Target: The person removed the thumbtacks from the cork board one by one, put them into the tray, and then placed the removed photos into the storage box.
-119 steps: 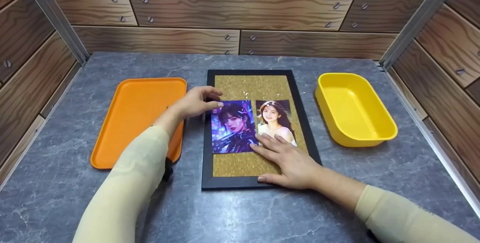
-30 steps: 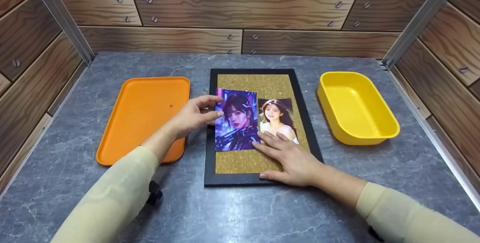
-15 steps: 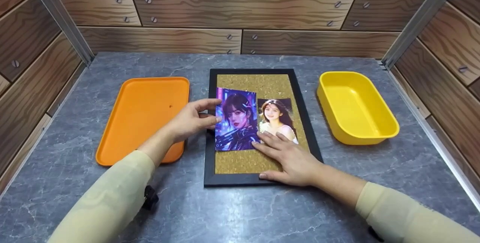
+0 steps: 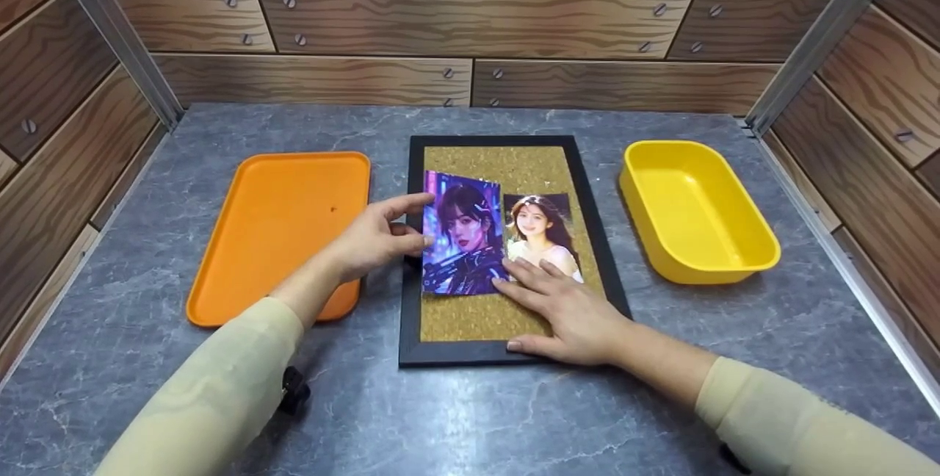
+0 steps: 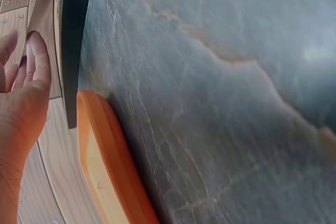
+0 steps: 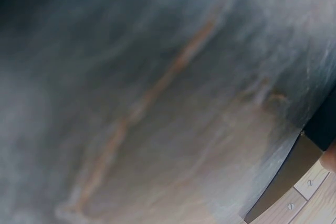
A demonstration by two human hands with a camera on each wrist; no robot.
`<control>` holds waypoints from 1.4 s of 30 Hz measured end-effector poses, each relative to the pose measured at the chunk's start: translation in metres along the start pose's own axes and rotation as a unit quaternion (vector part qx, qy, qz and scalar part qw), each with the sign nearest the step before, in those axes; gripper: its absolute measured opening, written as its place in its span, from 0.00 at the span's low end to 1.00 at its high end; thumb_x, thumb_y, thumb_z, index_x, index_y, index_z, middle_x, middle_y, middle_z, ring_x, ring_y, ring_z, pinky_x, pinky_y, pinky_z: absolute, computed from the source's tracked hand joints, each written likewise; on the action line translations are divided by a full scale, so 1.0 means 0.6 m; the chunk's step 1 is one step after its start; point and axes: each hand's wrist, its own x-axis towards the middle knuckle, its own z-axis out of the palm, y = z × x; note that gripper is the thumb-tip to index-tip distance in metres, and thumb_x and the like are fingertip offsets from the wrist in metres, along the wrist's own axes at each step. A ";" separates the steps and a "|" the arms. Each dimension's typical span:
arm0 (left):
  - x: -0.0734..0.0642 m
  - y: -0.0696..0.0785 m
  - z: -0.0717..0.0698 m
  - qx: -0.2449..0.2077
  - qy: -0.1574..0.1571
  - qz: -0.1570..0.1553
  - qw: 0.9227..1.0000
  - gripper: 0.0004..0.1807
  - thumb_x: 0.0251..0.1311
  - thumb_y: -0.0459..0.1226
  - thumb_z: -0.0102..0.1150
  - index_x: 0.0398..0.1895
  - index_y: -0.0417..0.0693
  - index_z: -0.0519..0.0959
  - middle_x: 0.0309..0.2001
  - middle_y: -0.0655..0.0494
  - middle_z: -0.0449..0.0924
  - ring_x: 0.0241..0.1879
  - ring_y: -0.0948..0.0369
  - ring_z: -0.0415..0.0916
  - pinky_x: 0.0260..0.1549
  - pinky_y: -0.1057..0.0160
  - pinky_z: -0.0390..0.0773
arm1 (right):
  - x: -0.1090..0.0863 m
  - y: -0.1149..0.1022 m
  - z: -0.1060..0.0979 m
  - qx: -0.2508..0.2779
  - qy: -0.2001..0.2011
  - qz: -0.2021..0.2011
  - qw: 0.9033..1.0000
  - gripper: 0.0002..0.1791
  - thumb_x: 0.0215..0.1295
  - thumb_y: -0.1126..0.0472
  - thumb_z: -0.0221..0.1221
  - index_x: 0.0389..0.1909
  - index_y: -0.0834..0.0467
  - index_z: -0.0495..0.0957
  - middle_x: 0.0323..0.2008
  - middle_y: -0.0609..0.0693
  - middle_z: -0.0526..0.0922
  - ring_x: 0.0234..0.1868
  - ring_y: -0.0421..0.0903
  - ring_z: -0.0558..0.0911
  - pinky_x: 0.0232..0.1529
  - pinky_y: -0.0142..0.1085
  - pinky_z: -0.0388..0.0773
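Observation:
My left hand (image 4: pixel 371 237) pinches the left edge of a purple-blue photo card (image 4: pixel 463 241) in the head view. That edge is raised and the card bends up from the cork board (image 4: pixel 485 322) with its black frame (image 4: pixel 463 355). In the left wrist view, the thumb and fingers (image 5: pixel 39 59) hold the card's edge from the side. Spread flat, my right hand (image 4: pixel 569 314) rests on the board, fingertips on the lower part of a second photo card (image 4: pixel 540 230) of a person in white and by the purple card's lower right edge. Only a fingertip shows in the right wrist view.
An orange tray (image 4: pixel 272 241) lies left of the frame, with a small dark mark on it. To the right stands a yellow bin (image 4: pixel 698 226). Wood-patterned walls (image 4: pixel 470 20) enclose the grey marbled table (image 4: pixel 455 424) at the back and sides.
Four seconds ago the purple card lay flat. Its left edge has since come up in my left hand, whose thumb has slid lower along it. My right hand has stayed in place.

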 end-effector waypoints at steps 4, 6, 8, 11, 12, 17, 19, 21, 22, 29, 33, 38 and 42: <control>0.000 0.000 0.001 0.002 -0.004 0.000 1.000 0.39 0.67 0.26 0.67 0.81 0.44 0.65 0.71 0.43 0.72 0.46 0.52 0.85 0.49 0.56 0.87 | -0.001 0.001 0.002 -0.002 0.013 -0.010 1.000 0.48 0.72 0.27 0.55 0.83 0.52 0.63 0.82 0.58 0.58 0.82 0.58 0.58 0.80 0.59 0.51; 0.000 0.001 0.001 0.005 -0.005 0.000 1.000 0.40 0.67 0.26 0.67 0.81 0.45 0.65 0.72 0.43 0.71 0.46 0.52 0.85 0.49 0.57 0.87 | -0.001 0.001 0.003 -0.002 0.017 -0.013 1.000 0.48 0.72 0.27 0.56 0.82 0.52 0.63 0.82 0.59 0.59 0.81 0.59 0.59 0.79 0.60 0.52; -0.001 0.002 0.001 0.011 -0.006 0.000 1.000 0.40 0.67 0.25 0.67 0.81 0.46 0.65 0.74 0.44 0.69 0.46 0.53 0.85 0.48 0.58 0.87 | -0.001 0.002 0.003 -0.002 0.016 -0.012 1.000 0.48 0.72 0.27 0.56 0.82 0.52 0.63 0.82 0.58 0.59 0.81 0.59 0.59 0.79 0.60 0.52; -0.001 0.002 0.001 0.017 -0.005 0.000 1.000 0.41 0.66 0.26 0.67 0.81 0.47 0.65 0.75 0.46 0.68 0.45 0.54 0.85 0.46 0.60 0.87 | -0.001 0.001 0.002 -0.003 0.009 -0.008 1.000 0.48 0.72 0.26 0.55 0.83 0.51 0.62 0.82 0.58 0.58 0.82 0.58 0.58 0.80 0.58 0.51; -0.001 0.002 0.001 0.019 -0.004 0.000 1.000 0.41 0.66 0.26 0.67 0.81 0.47 0.65 0.75 0.46 0.68 0.44 0.55 0.85 0.45 0.61 0.86 | -0.001 0.002 0.002 -0.004 0.006 -0.007 1.000 0.48 0.72 0.26 0.55 0.83 0.51 0.62 0.83 0.57 0.57 0.82 0.57 0.57 0.80 0.58 0.50; 0.000 0.001 0.002 0.029 -0.003 -0.003 1.000 0.41 0.66 0.27 0.68 0.81 0.48 0.66 0.76 0.49 0.68 0.43 0.56 0.85 0.42 0.64 0.85 | -0.001 0.002 0.002 -0.002 -0.007 0.005 1.000 0.49 0.72 0.25 0.53 0.84 0.50 0.60 0.84 0.55 0.55 0.83 0.54 0.54 0.81 0.55 0.47; 0.000 0.002 0.001 0.038 -0.002 -0.003 0.999 0.41 0.66 0.27 0.68 0.81 0.49 0.65 0.77 0.50 0.67 0.43 0.56 0.85 0.42 0.64 0.85 | 0.000 0.002 0.001 -0.001 -0.010 0.007 1.000 0.49 0.72 0.25 0.53 0.84 0.49 0.60 0.84 0.54 0.54 0.83 0.54 0.54 0.82 0.55 0.47; 0.000 0.002 0.001 0.044 -0.002 -0.005 0.999 0.41 0.66 0.27 0.68 0.82 0.49 0.65 0.77 0.50 0.66 0.43 0.56 0.84 0.42 0.64 0.85 | 0.000 0.001 0.001 -0.001 -0.010 0.008 1.000 0.49 0.72 0.25 0.53 0.84 0.49 0.60 0.84 0.54 0.54 0.83 0.54 0.54 0.82 0.55 0.47; 0.000 0.003 0.001 0.047 -0.001 -0.006 0.999 0.41 0.66 0.27 0.68 0.82 0.49 0.65 0.78 0.50 0.66 0.43 0.56 0.84 0.42 0.63 0.85 | 0.000 0.001 0.000 -0.001 -0.010 0.007 1.000 0.49 0.72 0.25 0.53 0.84 0.49 0.60 0.84 0.55 0.54 0.83 0.54 0.54 0.81 0.55 0.47; 0.000 0.004 -0.001 0.053 0.001 -0.014 0.999 0.41 0.67 0.27 0.67 0.82 0.50 0.65 0.77 0.50 0.67 0.42 0.57 0.83 0.40 0.63 0.83 | 0.000 -0.001 -0.001 0.003 -0.017 0.017 1.000 0.49 0.72 0.24 0.52 0.85 0.48 0.59 0.84 0.53 0.53 0.84 0.53 0.53 0.82 0.53 0.46; 0.000 0.002 -0.002 0.057 0.001 -0.015 0.998 0.41 0.67 0.27 0.67 0.82 0.51 0.65 0.77 0.50 0.67 0.40 0.57 0.82 0.37 0.64 0.82 | 0.000 0.000 0.000 0.004 -0.018 0.020 1.000 0.50 0.72 0.24 0.52 0.85 0.47 0.57 0.85 0.53 0.52 0.84 0.53 0.53 0.82 0.53 0.45; 0.000 0.003 -0.003 0.068 0.003 -0.018 0.998 0.41 0.67 0.27 0.67 0.82 0.52 0.65 0.76 0.51 0.68 0.40 0.58 0.81 0.36 0.64 0.81 | -0.001 -0.001 0.000 0.004 -0.017 0.022 1.000 0.50 0.71 0.24 0.52 0.86 0.45 0.56 0.84 0.53 0.52 0.84 0.53 0.53 0.82 0.53 0.45; 0.001 0.005 -0.005 0.071 0.001 -0.018 0.997 0.41 0.67 0.27 0.67 0.82 0.53 0.65 0.75 0.51 0.69 0.39 0.58 0.80 0.34 0.65 0.79 | -0.001 -0.001 0.000 0.008 -0.014 0.021 1.000 0.50 0.71 0.24 0.52 0.86 0.46 0.55 0.85 0.53 0.52 0.84 0.53 0.52 0.82 0.53 0.45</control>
